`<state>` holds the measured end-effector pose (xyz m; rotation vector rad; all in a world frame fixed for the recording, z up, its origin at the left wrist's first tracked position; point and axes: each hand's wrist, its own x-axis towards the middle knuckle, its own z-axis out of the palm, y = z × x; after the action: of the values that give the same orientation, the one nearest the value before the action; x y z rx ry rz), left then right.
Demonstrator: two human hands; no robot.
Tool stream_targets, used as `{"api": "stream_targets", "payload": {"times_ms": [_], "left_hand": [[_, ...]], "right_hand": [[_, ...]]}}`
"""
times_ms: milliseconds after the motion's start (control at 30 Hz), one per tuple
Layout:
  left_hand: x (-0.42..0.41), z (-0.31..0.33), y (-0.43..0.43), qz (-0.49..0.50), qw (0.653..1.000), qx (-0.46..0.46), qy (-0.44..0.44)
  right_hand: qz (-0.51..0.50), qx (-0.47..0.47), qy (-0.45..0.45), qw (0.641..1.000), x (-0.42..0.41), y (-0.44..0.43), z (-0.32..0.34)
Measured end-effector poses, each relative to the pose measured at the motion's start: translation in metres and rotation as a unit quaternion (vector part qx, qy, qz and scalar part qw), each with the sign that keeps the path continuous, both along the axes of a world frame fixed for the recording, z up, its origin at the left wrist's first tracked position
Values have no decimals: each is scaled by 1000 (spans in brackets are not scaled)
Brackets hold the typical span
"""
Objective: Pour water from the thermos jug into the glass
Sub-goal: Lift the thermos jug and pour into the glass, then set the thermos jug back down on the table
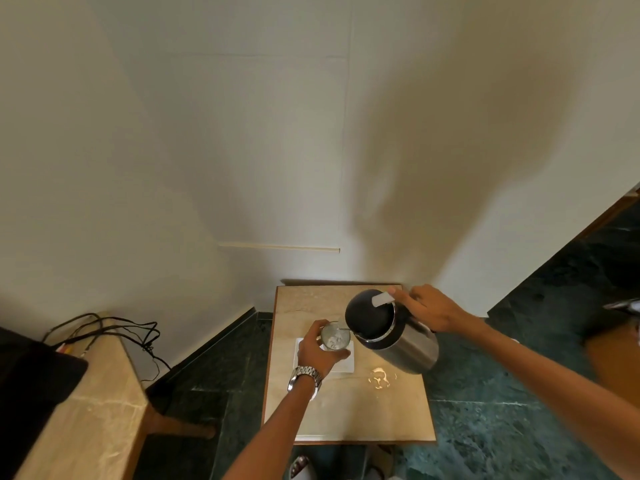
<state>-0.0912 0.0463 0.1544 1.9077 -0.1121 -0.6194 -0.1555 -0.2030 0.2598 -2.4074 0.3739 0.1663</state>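
Note:
A steel thermos jug with a black domed lid is tilted left over a small table. My right hand grips its handle, thumb on the white lever of the lid. A thin stream of water runs from the spout into a clear glass. My left hand, with a metal watch on the wrist, is wrapped around the glass from the left. The glass is just above or on a white napkin; I cannot tell whether they touch.
A shiny wet patch lies on the tabletop to the right of the napkin. A stone-topped counter with black cables stands at the left. The white wall is right behind the table. Dark green floor surrounds it.

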Motion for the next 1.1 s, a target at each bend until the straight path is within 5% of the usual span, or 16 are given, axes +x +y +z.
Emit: {"api": "stream_targets", "payload": {"times_ms": [167, 400, 733, 1100], "left_hand": [[8, -15, -10, 20, 1000, 0, -8], [23, -92, -18, 38, 999, 37, -6], [56, -269, -20, 30, 995, 86, -34], [96, -387, -28, 37, 994, 96, -34]], "right_hand": [[-185, 127, -48, 973, -34, -4, -55], [-454, 184, -95, 867, -59, 31, -170], [-597, 194, -160, 762, -32, 54, -339], [-626, 187, -226, 723, 7, 39, -427]]}}
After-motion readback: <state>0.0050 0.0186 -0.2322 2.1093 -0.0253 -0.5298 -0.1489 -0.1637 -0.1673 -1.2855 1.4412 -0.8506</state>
